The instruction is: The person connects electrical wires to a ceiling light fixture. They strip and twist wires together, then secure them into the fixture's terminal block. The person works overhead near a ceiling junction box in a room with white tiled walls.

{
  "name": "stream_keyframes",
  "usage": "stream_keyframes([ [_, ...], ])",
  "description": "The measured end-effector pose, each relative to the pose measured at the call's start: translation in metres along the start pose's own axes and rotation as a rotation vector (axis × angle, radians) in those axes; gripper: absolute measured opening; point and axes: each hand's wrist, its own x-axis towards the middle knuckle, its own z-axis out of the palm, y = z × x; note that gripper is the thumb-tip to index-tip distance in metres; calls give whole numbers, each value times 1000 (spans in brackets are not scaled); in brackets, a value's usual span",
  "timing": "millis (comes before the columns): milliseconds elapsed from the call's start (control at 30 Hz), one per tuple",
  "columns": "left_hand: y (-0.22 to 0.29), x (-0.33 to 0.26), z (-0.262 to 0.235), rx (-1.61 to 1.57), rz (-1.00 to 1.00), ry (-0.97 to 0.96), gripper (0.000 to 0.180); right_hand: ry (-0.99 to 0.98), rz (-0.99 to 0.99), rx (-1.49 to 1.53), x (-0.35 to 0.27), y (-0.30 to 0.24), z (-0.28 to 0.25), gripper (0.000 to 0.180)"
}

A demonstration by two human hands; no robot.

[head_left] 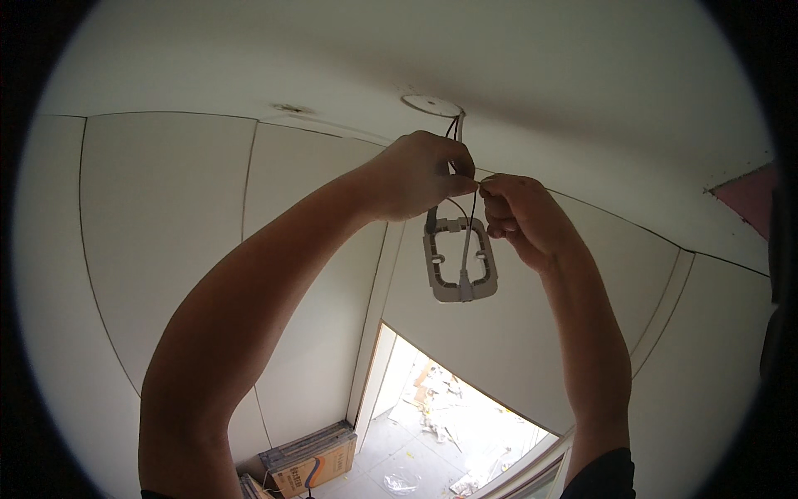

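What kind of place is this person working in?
Probably a room under renovation: bare wires hang from a ceiling hole, both hands hold a grey fitting frame, and cardboard boxes and debris lie on the floor.

I see a grey rectangular mounting frame [460, 259] hanging upright just below the ceiling, dangling from thin dark and white wires [455, 127] that run up above it.

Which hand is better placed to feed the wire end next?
Probably the right hand: its fingertips already pinch the thin wire. The left hand is closed around the wire bundle above the hanging grey frame.
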Motion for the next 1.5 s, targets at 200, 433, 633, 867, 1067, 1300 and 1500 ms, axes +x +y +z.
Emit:
stream_keyframes([
  [200,0,-4,-7,18,8,-21,25,175,-135,-344,-19,-6,24,25],
  [433,7,-7,-8,57,-61,-18,32,212,-248,-488,-30,7,17,23],
  [633,9,-9,-8,63,-14,-9,25,369,-922,-1143,-27,13,10,12],
  [867,3,-7,-8,32,8,-13,25,346,-1260,-1334,-7,1,-2,18],
  [1067,2,-6,-11,51,7,-21,23,276,-1248,-1524,-6,-4,0,18],
  [1300,-6,-3,-11,-4,6,-38,21,172,-943,-1296,-4,-8,7,6],
  [1500,7,-9,-14,75,-57,-65,28,74,-260,-542,3,-7,16,20],
])
